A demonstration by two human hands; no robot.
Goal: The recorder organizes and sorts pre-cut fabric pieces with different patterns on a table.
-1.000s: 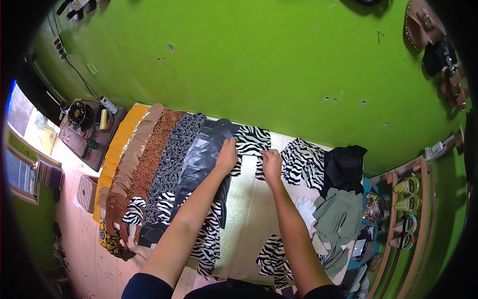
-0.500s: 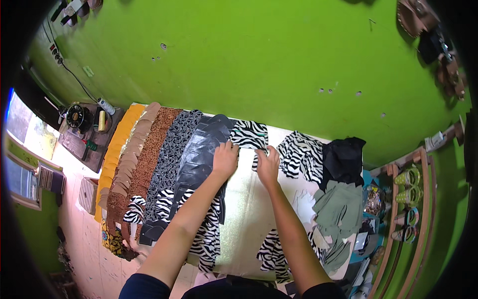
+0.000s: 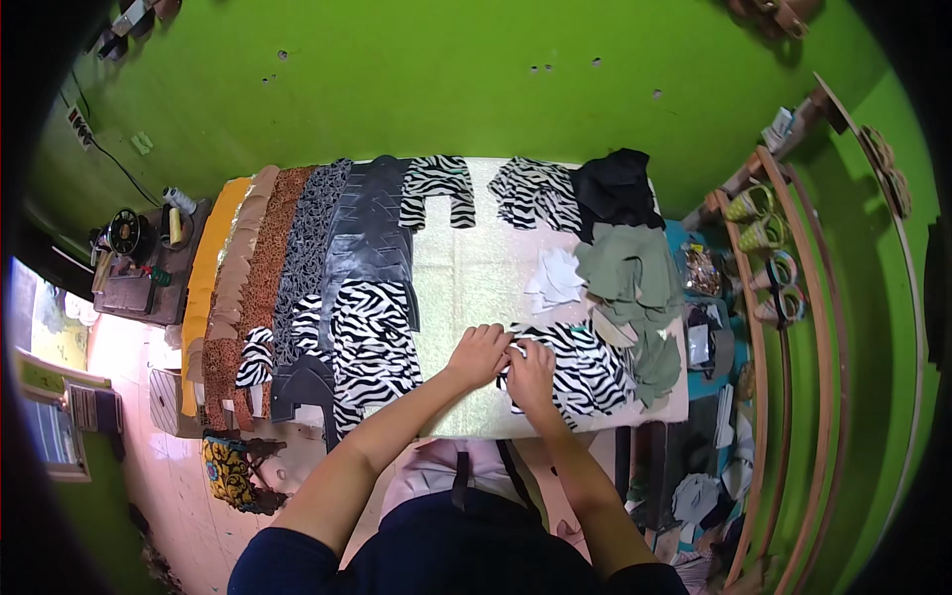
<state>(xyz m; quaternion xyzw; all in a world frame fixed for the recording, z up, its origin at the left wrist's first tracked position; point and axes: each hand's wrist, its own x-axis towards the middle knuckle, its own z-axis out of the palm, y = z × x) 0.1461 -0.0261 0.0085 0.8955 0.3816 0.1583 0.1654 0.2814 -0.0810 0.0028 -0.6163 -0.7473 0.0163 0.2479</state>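
Note:
Both of my hands are close together at the near side of the table, by the left edge of a spread of zebra-print pieces [image 3: 585, 367]. My right hand [image 3: 532, 379] has its fingers curled in a pinch on the edge of one zebra-print piece. Beside it, nearly touching, my left hand [image 3: 481, 355] is closed with bent fingers; whatever lies under its fingertips is hidden. Farther off at the back lies a U-shaped zebra-print piece [image 3: 436, 177]. Left of my hands is a stack of zebra-print pieces [image 3: 375, 342].
Overlapping rows of yellow [image 3: 210, 288], tan, brown, patterned grey and dark grey pieces [image 3: 369, 228] cover the table's left. Black cloth [image 3: 615, 193], green pieces [image 3: 630, 278] and white scraps [image 3: 555, 281] lie right. A wooden rack with sandals [image 3: 778, 268] stands beyond.
My hands have come back from the U-shaped zebra-print piece at the far side to the zebra-print pieces at the near right. The U-shaped piece stays at the back, and the view has shifted.

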